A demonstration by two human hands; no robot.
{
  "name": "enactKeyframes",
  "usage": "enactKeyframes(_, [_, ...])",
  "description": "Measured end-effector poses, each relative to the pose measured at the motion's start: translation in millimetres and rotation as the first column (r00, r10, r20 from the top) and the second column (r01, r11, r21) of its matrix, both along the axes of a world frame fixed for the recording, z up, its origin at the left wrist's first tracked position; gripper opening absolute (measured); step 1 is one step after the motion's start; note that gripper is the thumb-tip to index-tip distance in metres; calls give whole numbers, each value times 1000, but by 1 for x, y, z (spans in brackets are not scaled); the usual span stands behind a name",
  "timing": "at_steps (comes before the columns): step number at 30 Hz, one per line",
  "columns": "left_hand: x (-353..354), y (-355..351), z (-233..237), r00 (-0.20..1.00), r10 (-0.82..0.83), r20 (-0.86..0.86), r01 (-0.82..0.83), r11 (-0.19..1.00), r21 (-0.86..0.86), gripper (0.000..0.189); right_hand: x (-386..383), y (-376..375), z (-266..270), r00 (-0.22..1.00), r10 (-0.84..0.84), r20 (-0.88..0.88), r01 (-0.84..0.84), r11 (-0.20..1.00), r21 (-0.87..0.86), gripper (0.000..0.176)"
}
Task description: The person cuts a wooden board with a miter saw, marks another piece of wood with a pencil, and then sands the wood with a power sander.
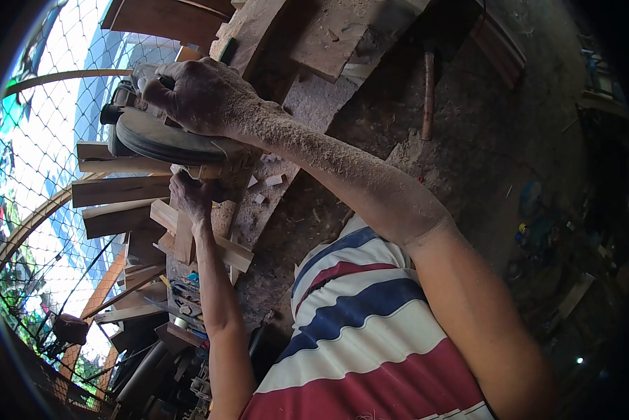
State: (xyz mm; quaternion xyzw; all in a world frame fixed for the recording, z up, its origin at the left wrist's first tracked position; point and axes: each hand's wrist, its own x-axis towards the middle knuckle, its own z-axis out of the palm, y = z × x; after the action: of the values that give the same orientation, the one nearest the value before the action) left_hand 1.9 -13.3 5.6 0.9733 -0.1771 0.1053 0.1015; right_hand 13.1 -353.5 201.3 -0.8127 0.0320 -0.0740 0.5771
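Our right hand (195,98) clenches the circular saw (162,140); our left hand (190,198) grips the wood strip (225,250) just beside it, so a kickback could cut us.

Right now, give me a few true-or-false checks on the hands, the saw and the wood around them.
1. The right hand grips the circular saw. True.
2. The left hand hangs free of the wood. False: it is closed on a wooden batten close beside the saw.
3. The hammer is in a hand. False: it lies untouched on the dusty surface, apart from both hands.
4. Sawdust coats the right forearm. True.
5. Small wood offcuts lie beside the saw. True.
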Motion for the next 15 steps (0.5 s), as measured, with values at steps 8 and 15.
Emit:
enactKeyframes(8, [1,6,-5,999,-38,30,37,998,41,104,-5,-2,2,999,-24,-49,27,998,63,74])
enactKeyframes(15, [1,10,-5,999,-37,-5,37,997,62,110,-8,4,-14,997,-74,9,73,995,72,81])
